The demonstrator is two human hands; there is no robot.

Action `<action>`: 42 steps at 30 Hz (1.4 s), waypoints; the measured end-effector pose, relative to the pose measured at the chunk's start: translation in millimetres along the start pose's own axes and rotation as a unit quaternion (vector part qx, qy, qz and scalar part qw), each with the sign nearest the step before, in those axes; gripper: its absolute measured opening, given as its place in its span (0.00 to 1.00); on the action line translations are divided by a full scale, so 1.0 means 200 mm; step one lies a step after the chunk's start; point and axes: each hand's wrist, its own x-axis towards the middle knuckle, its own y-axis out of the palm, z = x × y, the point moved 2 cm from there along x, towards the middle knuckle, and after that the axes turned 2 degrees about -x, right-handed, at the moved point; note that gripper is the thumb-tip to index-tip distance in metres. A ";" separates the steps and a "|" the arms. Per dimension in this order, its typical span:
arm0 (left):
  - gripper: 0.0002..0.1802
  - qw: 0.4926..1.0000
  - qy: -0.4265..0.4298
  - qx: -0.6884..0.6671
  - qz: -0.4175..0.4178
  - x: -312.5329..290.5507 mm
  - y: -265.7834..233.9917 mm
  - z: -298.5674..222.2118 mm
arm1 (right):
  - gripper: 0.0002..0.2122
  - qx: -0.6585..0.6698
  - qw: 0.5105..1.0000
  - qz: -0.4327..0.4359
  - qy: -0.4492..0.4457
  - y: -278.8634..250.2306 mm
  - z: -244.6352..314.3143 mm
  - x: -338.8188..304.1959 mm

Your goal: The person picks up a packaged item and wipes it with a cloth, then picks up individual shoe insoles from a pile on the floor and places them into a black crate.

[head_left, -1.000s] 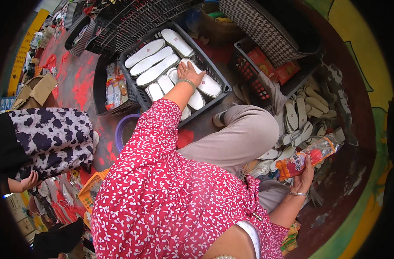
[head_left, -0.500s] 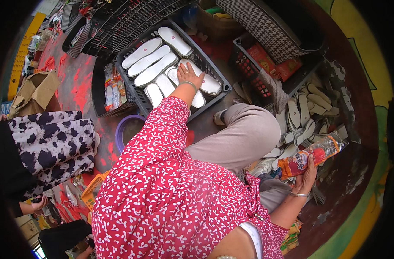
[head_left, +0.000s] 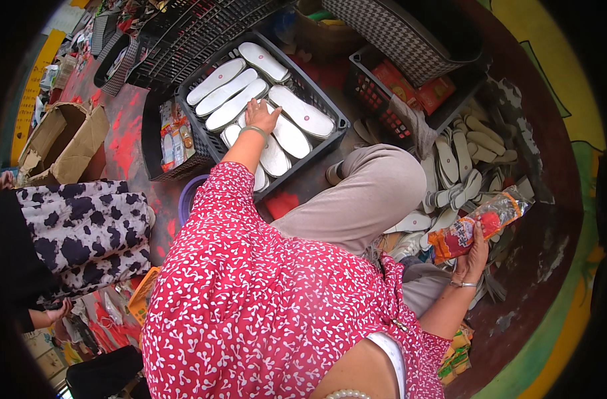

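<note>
A dark grey plastic crate (head_left: 320, 158) holds several stacks of white insoles (head_left: 230, 105), some with a small red mark at the heel. My left hand (head_left: 261, 118) rests on the insoles near the crate's middle, its fingers stretched out and the thumb apart. Nothing shows in its grasp, though the fingertips' contact is partly hidden. Low at the right, my right hand (head_left: 475, 256) grips the lower side of a clear plastic packet (head_left: 480, 225) with orange and red print. The packet is tilted, its clear end up to the right; what it contains I cannot make out.
Loose insoles (head_left: 480, 156) lie heaped by the wall at right. Behind them stands a black basket (head_left: 376, 83) with red boxes. Left of the crate are a basket of packets (head_left: 174, 136), a purple basin (head_left: 189, 199) and a cardboard box (head_left: 67, 139). Another person's patterned clothing (head_left: 84, 233) shows at left.
My left hand has slid leftward across the insoles, uncovering the stack on the crate's right side. My right hand still holds the packet in nearly the same place.
</note>
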 end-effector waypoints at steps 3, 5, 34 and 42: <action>0.52 0.996 0.038 0.078 0.026 -0.06 -0.08 0.05 | 0.13 -0.007 1.000 -0.005 -0.010 0.01 -0.02 0.00; 0.56 0.994 0.055 0.086 0.034 -0.05 -0.08 0.08 | 0.13 -0.004 1.000 0.001 -0.011 0.03 -0.01 -0.02; 0.21 0.921 0.311 -0.044 -0.229 -0.19 0.02 -0.39 | 0.13 0.189 0.973 0.128 -0.047 -0.17 -0.01 0.15; 0.36 0.645 0.347 -0.463 0.500 -1.35 -0.23 -1.88 | 0.12 0.196 0.951 0.236 -0.033 -0.09 0.08 0.05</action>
